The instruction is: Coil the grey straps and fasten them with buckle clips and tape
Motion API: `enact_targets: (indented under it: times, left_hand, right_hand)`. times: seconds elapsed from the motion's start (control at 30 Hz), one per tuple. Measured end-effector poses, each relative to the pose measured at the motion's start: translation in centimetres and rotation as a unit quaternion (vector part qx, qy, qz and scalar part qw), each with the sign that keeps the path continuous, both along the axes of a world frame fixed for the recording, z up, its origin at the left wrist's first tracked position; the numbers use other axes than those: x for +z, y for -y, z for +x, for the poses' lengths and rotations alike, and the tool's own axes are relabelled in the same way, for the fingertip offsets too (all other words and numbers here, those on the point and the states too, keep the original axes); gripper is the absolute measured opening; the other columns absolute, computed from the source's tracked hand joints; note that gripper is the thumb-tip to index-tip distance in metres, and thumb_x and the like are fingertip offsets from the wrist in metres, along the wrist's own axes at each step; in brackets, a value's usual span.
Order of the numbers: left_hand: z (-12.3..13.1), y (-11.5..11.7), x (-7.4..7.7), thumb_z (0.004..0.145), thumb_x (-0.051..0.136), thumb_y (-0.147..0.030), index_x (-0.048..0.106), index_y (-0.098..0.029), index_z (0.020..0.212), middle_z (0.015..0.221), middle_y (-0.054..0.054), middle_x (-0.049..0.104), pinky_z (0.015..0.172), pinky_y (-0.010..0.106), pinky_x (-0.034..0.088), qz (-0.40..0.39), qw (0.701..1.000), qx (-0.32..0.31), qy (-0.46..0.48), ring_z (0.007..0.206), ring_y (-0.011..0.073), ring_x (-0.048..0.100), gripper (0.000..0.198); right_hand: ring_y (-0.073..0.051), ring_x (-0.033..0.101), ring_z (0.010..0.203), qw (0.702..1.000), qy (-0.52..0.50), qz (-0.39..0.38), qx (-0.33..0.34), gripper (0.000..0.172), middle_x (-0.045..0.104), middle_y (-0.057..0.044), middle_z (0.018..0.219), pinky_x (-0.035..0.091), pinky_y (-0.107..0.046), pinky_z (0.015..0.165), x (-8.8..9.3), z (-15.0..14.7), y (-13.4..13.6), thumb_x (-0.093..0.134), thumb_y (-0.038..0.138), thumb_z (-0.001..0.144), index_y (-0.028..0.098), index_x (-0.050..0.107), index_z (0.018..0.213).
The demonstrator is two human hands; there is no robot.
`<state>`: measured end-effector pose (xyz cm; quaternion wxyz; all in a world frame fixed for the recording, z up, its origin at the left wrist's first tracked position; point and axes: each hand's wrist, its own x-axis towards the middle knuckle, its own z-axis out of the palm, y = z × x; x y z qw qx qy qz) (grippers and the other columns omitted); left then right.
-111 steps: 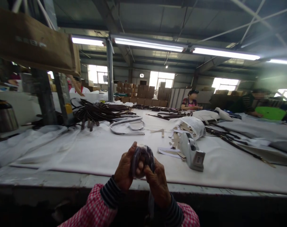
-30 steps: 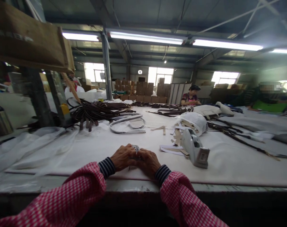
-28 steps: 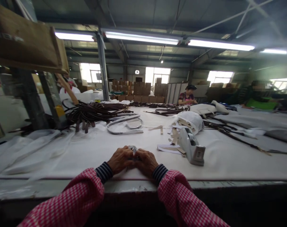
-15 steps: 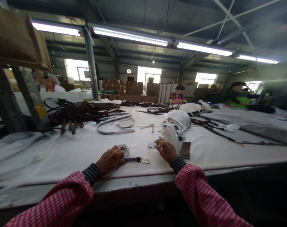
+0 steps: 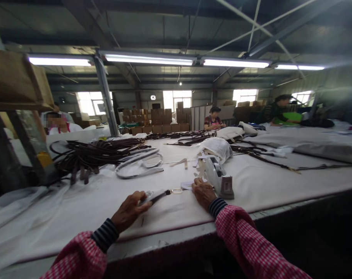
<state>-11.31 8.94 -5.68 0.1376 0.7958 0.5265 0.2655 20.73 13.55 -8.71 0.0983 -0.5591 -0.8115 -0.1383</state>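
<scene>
My left hand point(image 5: 129, 209) rests on the white table point(image 5: 106, 193) with its fingers closed on a plastic-wrapped dark strap point(image 5: 157, 195). The strap lies flat and ends in a gold metal clasp point(image 5: 176, 191) that points right. My right hand point(image 5: 203, 192) lies a little right of the clasp, fingers curled at a strip of white paper or tape point(image 5: 187, 185), right beside the grey tape dispenser point(image 5: 219, 178). What its fingertips pinch, if anything, is too small to make out.
A heap of dark brown straps point(image 5: 94, 153) lies at the back left, with white loops point(image 5: 139, 166) next to it. A white bag and paper scraps point(image 5: 215, 149) sit behind the dispenser. Other people work at the far side point(image 5: 213, 118) and at the right point(image 5: 282, 110).
Both hands held the wrapped bundle together at the table edge. They have parted: the left now keeps the strap stretched flat, and the right has moved to the tape dispenser. My view has swung right.
</scene>
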Motion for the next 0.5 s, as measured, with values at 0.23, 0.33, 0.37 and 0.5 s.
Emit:
enact_targets:
  times: [0.23,0.33,0.37,0.5]
  left_hand:
    - [2.3,2.3,2.2,0.084,0.071,-0.051,0.071,-0.016,0.076,0.069,0.002,0.067,0.058,0.024,0.039,-0.215,0.876,-0.034,0.431,0.061,0.0145,0.054,0.037]
    - [3.1,3.5,2.0,0.087,0.070,-0.047,0.078,-0.016,0.092,0.085,0.007,0.074,0.070,0.028,0.049,-0.232,0.836,-0.076,0.492,0.078,0.0209,0.065,0.033]
    - [3.3,3.8,1.9,0.086,0.071,-0.045,0.078,-0.015,0.097,0.091,0.009,0.076,0.075,0.029,0.051,-0.241,0.819,-0.085,0.514,0.085,0.0234,0.067,0.033]
    - [3.3,4.7,1.5,0.080,0.078,-0.037,0.078,-0.010,0.104,0.102,0.013,0.077,0.085,0.032,0.055,-0.267,0.752,-0.067,0.599,0.094,0.0267,0.069,0.036]
  right_hand:
    - [-0.023,0.065,0.100,0.998,0.037,-0.046,0.039,0.013,0.070,-0.008,0.103,0.053,-0.039,0.086,1.3,-0.9,-2.0,0.059,0.020,0.098,0.012,0.070,0.097]
    - [-0.023,0.064,0.103,0.997,0.041,-0.043,0.050,0.012,0.070,-0.008,0.105,0.051,-0.041,0.090,1.3,-1.0,-2.2,0.060,0.019,0.097,0.013,0.070,0.097]
    - [-0.024,0.064,0.103,0.997,0.040,-0.040,0.051,0.012,0.070,-0.009,0.106,0.050,-0.040,0.090,1.2,-0.9,-2.2,0.059,0.016,0.096,0.012,0.070,0.097]
    - [-0.027,0.064,0.101,0.999,0.021,-0.028,0.035,0.017,0.069,-0.015,0.107,0.048,-0.036,0.083,0.5,-0.1,-2.3,0.057,0.009,0.090,0.010,0.070,0.101]
